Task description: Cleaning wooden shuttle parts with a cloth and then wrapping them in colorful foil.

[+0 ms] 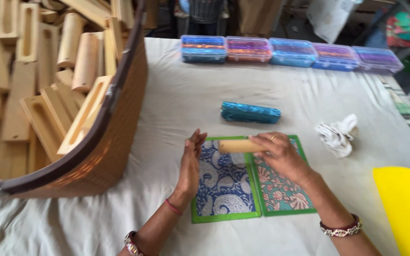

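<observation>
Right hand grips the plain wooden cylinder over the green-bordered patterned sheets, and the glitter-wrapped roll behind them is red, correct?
Not quite: the glitter-wrapped roll is blue-teal, not red, as the head view shows. The rest holds: the right hand grips the plain wooden cylinder over the green-bordered patterned sheets.

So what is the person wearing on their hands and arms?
Both arms are bare, with no sleeves showing. The left hand has a thin red thread around the wrist, and a beaded bangle lower down the arm. The right hand has a ring on one of its fingers, and a dark red and silver bangle around the wrist.
</observation>
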